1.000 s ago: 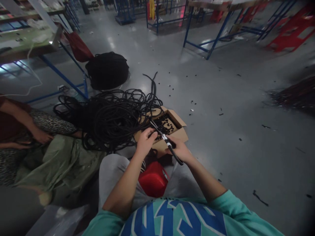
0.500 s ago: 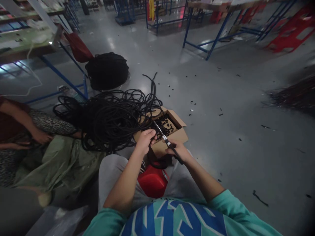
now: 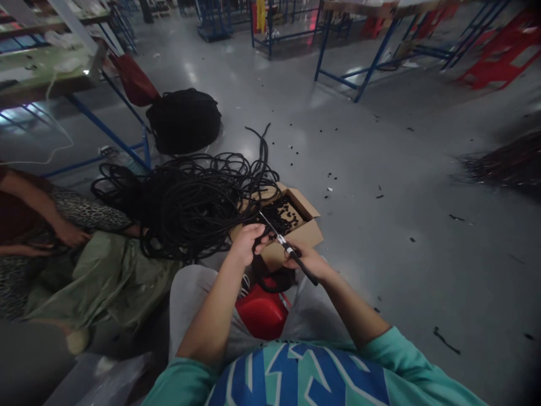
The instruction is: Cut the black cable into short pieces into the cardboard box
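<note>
My right hand (image 3: 308,260) is closed round the black handles of a pair of scissors (image 3: 299,260), whose metal blades point up and left over an open cardboard box (image 3: 310,234). Small black cut pieces (image 3: 284,217) lie inside the box. Closed on a black cord (image 3: 256,243), my left hand (image 3: 249,243) is close beside the blades. Whether the blades touch the cord I cannot tell. Left of the box spreads a large tangled heap of black cord (image 3: 181,208).
A black bundle (image 3: 185,121) stands behind the heap. On the left sits another person, whose hand (image 3: 71,234) rests near a green cloth (image 3: 105,282). A red stool (image 3: 262,313) is between my legs. Black scraps dot the grey floor; a blue-legged table (image 3: 359,67) stands farther off.
The scissors have shifted slightly down, with the blade tips moving left. My left hand has turned a little, and more of the black cord shows at its fingers.
</note>
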`<state>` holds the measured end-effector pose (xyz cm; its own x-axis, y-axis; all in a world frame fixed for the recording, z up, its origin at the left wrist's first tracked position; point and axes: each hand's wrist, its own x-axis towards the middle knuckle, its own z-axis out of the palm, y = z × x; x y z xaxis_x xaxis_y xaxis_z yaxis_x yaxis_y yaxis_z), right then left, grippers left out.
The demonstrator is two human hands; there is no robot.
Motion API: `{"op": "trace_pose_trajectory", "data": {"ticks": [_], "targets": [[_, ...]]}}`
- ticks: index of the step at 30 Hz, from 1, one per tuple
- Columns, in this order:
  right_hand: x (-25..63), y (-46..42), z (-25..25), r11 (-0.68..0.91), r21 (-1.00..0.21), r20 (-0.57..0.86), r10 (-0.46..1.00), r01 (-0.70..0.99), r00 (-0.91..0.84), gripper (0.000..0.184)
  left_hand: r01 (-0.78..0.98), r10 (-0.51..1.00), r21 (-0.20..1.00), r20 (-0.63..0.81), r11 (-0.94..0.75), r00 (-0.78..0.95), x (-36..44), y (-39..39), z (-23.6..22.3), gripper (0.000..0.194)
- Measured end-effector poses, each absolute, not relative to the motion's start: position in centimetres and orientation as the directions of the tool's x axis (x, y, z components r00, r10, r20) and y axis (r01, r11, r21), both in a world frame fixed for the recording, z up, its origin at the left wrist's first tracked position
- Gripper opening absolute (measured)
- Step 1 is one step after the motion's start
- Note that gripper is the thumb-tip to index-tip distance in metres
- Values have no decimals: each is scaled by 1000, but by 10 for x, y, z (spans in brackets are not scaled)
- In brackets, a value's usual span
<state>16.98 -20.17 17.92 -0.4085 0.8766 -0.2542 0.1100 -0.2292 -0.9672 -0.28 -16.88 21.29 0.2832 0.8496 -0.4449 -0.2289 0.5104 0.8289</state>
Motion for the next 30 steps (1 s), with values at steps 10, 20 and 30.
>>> {"op": "trace_pose_trajectory", "data": {"ticks": [10, 20, 30], "targets": [[169, -205, 181, -129, -956, -209, 929, 265, -304, 38, -115, 825, 845, -466, 522, 319, -8, -162, 215, 35], [174, -199, 167, -215, -948, -270, 933, 234, -236, 43, -282, 889, 848, -393, 449, 234, -7, -160, 210, 26], [179, -202, 170, -179, -948, -259, 915, 265, -308, 68, -272, 949, 909, -305, 316, 85, -1, -170, 218, 34]]}}
